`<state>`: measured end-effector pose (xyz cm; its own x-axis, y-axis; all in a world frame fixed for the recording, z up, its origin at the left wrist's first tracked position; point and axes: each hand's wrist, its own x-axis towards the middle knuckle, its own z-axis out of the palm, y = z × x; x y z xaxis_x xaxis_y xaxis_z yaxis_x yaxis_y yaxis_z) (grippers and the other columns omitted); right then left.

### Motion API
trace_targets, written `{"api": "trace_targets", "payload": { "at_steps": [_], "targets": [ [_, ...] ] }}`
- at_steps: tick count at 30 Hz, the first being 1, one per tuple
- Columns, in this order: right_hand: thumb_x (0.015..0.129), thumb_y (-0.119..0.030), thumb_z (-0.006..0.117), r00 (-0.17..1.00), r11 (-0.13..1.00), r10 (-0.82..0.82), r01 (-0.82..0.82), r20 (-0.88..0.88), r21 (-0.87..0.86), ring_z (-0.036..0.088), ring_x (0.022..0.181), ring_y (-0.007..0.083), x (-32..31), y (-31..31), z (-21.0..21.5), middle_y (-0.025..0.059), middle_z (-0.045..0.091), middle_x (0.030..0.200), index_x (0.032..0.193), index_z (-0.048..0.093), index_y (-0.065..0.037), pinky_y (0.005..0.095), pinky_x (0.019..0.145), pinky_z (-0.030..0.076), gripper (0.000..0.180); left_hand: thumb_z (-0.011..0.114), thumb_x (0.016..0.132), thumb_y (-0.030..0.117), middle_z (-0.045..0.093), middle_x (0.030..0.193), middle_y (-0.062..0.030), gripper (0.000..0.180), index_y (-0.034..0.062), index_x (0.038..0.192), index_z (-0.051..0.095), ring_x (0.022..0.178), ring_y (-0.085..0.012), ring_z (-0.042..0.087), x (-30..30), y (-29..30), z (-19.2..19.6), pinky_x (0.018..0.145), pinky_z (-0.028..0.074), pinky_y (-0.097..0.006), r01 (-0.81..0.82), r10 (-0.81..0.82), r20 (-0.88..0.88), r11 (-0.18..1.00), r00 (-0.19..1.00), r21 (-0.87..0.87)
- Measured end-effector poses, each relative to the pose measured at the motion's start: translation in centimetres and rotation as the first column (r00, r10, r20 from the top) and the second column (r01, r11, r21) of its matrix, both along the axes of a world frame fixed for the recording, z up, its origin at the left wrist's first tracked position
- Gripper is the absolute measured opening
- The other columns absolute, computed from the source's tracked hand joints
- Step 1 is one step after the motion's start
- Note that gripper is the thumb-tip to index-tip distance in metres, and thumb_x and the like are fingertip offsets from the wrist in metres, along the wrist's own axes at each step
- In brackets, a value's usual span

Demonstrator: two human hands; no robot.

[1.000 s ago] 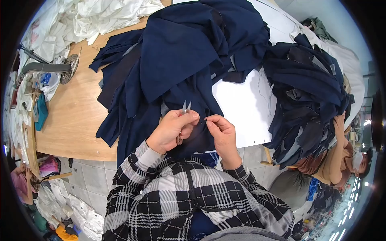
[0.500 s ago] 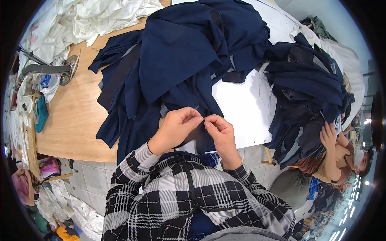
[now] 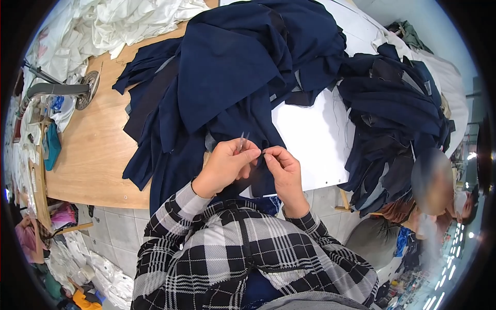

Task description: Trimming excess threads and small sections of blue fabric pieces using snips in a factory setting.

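Nearest the viewer, a black-and-white plaid shirt (image 3: 217, 258) of soft woven cloth covers the trunk and forearms. Beyond its cuffs, the left hand (image 3: 221, 166) is curled around a pair of small metal snips (image 3: 243, 140); the handles are hidden in the palm, and the two slim, pointed blades stand slightly apart. The right hand (image 3: 287, 173) forms a narrow pinch, thumb against index finger, on an edge of dark cloth (image 3: 262, 181) hanging between the hands; whether a thread is also held is too small to tell. The governing relation is this: the pinched edge lies to the right of the blades and nearer the body, while the blades' long axis points away from the wearer, beside the edge. The right hand is at that edge, with the left fingertips just beside it; contact between the hands cannot be told.

Farther out, matte navy garments (image 3: 227, 67) lie in broad, smooth folds over a pale wood-grain table (image 3: 85, 165) and a flat, glossy white surface (image 3: 312, 139). To the right is a rumpled navy heap (image 3: 398, 119) with grey patches. At the far left edge, thin white fabric (image 3: 124, 26) is piled in crumpled ridges.
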<state>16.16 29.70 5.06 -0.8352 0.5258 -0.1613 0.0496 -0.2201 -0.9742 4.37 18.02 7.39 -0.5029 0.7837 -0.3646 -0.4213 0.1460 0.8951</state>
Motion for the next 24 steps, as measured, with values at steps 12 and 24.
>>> {"api": "trace_targets", "payload": {
  "at_steps": [12,24],
  "targets": [
    [0.084,0.004,0.059,0.994,0.995,0.041,-0.032,-0.102,0.09,0.056,0.08,0.0085,0.1,0.6,0.0,0.0063,0.054,0.106,0.1,0.055,0.001,0.0192,0.071,0.045,0.017,0.056,0.091,0.02,0.06,0.068,-0.0038,0.02,0.0009,0.087,0.056,0.047,-0.0058,0.053,-0.8,0.0,0.1,0.04,0.038,-0.016,0.062,-0.064,-0.045,0.997,0.997,-0.034],
    [0.082,0.006,0.056,0.966,0.918,0.248,-0.212,-0.068,0.335,0.057,0.091,0.015,0.2,1.6,1.0,0.0082,0.059,0.103,0.096,0.066,0.001,0.0223,0.077,0.046,0.017,0.061,0.085,0.014,0.057,0.064,-0.0037,0.018,-0.0028,0.09,0.058,0.057,-0.0075,0.052,-1.2,0.2,1.2,0.053,0.043,-0.023,0.044,-0.079,-0.387,0.994,0.919,-0.098]
  ]
}}
